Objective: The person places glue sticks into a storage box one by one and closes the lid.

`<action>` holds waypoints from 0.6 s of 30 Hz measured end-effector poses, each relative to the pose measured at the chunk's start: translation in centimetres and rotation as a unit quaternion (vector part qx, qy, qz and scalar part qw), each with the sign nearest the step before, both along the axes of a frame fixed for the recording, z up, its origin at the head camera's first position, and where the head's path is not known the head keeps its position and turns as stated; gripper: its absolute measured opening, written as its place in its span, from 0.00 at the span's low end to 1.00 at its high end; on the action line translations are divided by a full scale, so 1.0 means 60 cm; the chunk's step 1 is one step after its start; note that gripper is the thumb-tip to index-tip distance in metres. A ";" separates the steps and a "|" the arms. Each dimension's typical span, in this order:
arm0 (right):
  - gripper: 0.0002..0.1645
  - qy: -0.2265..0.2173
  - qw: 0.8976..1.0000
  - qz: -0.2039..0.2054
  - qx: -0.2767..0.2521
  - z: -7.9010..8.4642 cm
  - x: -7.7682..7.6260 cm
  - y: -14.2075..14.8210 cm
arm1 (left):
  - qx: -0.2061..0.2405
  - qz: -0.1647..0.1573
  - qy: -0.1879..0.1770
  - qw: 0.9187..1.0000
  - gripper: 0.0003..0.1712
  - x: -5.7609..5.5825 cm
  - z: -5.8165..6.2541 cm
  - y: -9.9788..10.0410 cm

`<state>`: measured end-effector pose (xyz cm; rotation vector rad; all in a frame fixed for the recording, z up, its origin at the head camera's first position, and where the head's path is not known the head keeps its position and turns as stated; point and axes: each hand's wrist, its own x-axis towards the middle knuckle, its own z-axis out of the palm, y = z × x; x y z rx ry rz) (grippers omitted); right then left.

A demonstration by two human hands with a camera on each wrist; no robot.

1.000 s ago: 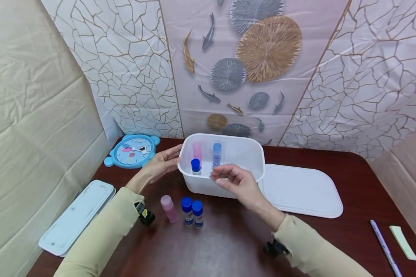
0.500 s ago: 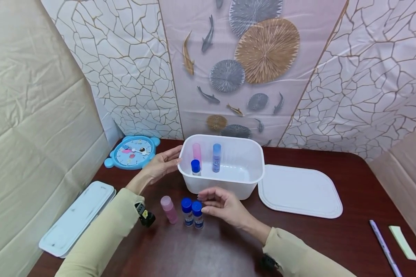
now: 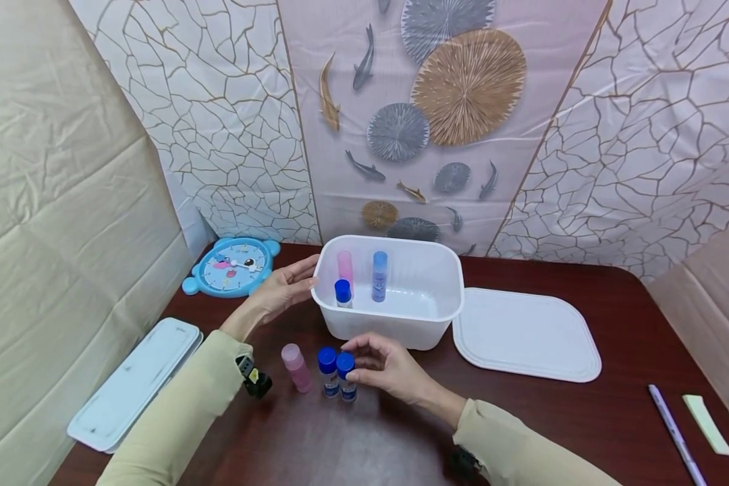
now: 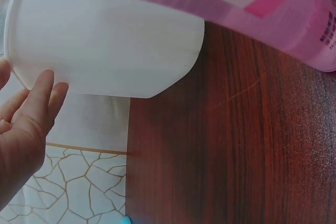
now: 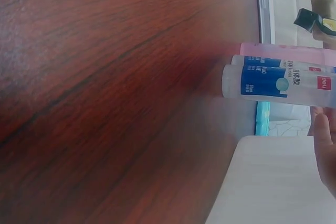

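Starting at the right hand (image 3: 385, 364), we record thumb and fingers bent about the cap of the first blue-capped bottle (image 3: 348, 389), thumb on the near side, index finger reaching past the far side. The opening is roughly as wide as the cap; whether the fingertips press on it, we cannot tell. This bottle stands upright on the dark red-brown table (image 3: 316, 449), right at those fingertips. Just left of the same fingers, close beside the first, we note the second blue-capped bottle (image 3: 330, 379); farther left, slightly apart, stands a pink bottle (image 3: 298, 372). We see the left hand (image 3: 279, 291) with fingers extended and loosely parted, resting at the left end of the white box (image 3: 428, 331), gripping nothing. Right of the left fingertips, inside the box, we count three upright bottles: one pink (image 3: 345, 264), one blue-capped (image 3: 343, 291), one light blue (image 3: 379, 278). Right of the right fingers lies a flat white lid (image 3: 525, 334), and farther right a purple pen (image 3: 674, 432) and a pale green strip (image 3: 707, 425). Left of the left fingers we find a blue clock (image 3: 231, 267).
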<state>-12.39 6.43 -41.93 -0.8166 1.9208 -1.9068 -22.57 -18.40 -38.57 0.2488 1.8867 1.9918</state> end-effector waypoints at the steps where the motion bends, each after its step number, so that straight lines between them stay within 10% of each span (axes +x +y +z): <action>1: 0.24 0.003 1.000 0.000 0.002 -0.001 0.000 0.000 | 0.000 0.000 0.000 1.000 0.36 0.000 0.000 0.000; 18: 0.20 0.003 1.000 -0.015 0.007 -0.003 -0.001 0.006 | 0.002 0.004 -0.004 1.000 0.36 -0.001 -0.002 0.000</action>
